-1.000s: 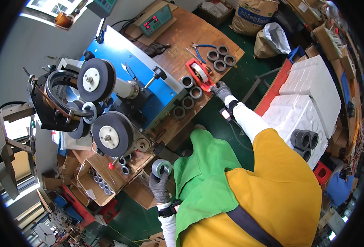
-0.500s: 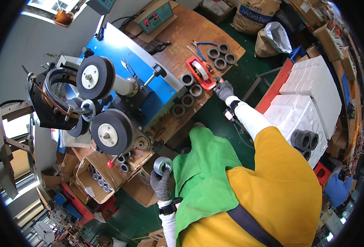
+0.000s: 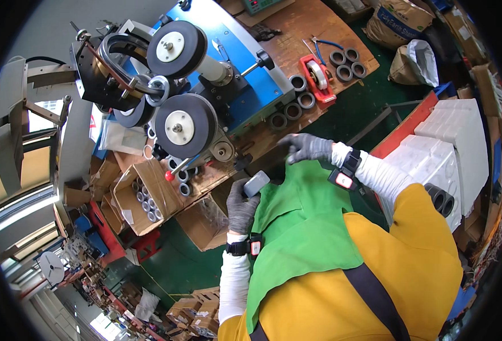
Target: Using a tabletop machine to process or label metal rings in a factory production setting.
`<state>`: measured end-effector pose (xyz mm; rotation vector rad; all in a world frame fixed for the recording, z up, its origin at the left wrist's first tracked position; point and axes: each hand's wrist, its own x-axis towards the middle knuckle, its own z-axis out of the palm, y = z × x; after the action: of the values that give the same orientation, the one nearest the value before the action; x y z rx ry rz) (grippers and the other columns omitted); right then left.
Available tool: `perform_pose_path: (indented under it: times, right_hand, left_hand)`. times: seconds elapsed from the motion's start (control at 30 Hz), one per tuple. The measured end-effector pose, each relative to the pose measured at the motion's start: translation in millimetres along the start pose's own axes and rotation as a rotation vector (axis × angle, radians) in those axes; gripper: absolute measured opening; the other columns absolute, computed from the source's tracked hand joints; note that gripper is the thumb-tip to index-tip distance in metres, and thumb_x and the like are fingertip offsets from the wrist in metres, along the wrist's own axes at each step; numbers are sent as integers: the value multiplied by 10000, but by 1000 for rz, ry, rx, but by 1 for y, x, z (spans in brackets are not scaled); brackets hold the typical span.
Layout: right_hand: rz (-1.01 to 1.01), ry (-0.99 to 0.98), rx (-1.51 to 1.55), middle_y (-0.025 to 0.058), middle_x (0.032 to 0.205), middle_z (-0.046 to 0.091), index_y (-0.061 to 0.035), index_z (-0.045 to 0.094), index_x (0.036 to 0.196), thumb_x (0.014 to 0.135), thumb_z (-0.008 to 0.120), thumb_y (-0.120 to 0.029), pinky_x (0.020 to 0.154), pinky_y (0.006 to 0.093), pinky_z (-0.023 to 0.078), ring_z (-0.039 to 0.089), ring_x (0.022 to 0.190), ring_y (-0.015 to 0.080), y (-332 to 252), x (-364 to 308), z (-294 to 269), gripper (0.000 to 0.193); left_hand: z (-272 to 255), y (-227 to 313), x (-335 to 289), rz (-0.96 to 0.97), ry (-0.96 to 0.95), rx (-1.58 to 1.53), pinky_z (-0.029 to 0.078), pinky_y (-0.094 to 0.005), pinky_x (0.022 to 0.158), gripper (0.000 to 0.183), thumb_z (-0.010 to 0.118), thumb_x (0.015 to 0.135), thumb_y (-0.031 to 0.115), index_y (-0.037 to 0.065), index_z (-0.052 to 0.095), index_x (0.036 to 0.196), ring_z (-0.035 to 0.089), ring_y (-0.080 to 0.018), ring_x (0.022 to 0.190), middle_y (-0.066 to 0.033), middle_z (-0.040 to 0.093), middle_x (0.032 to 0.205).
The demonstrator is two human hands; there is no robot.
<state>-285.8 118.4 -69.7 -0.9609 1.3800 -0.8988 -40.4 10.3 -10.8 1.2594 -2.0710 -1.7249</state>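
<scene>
A grey ring (image 3: 256,183) is being held up in the gloved left hand (image 3: 241,206), the fingers clamped around its lower half, just in front of the green apron (image 3: 305,227). The gloved right hand (image 3: 303,148) is being held at about one o'clock from the ring, well apart from it, over the near edge of the worktop (image 3: 296,34); its fingers are curled, but whether anything is being gripped cannot be told. At eleven o'clock from the ring, the winding machine (image 3: 205,85) with its two black wheels is standing with nothing from the hands on it. More rings (image 3: 293,105) are lying in a row on the worktop by the red tape dispenser (image 3: 318,77), and others are waiting in an open carton (image 3: 143,196) at nine o'clock. Judging by this, one ring is in hand and not yet mounted; many are left.
</scene>
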Motion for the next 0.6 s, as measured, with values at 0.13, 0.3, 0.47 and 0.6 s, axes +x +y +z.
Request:
perform_pose_path:
  times: [0.13,0.3,0.47,0.6]
  right_hand:
    - [-89,-181,-88,69,750,591,-26,409,1202,702,648,-109,649,274,461,574,690,145,-65,9,22,560]
    - [-113,-167,-365,104,737,606,-48,491,1113,653,682,-211,662,336,467,599,698,235,-85,15,41,524]
    - [40,-243,-572,148,887,615,-47,522,1071,611,711,-355,745,379,458,593,833,303,-87,16,32,585]
    - [-108,-125,-643,151,955,587,-42,535,1059,615,725,-417,774,359,456,572,899,289,-29,26,20,611]
  left_hand:
    - [1,-15,1,91,-60,136,450,-268,758,383,600,670,-40,37,499,1030,538,-138,860,-67,566,923]
    - [9,10,-3,360,15,386,452,-315,688,378,636,563,8,47,552,929,545,-247,781,-106,558,858]
    - [5,12,-21,240,-41,337,453,-297,686,360,642,593,12,44,540,936,543,-168,783,-66,554,862]
    - [-2,6,-29,15,-79,-58,439,-275,723,379,660,623,45,26,522,976,526,-133,805,-47,556,877]
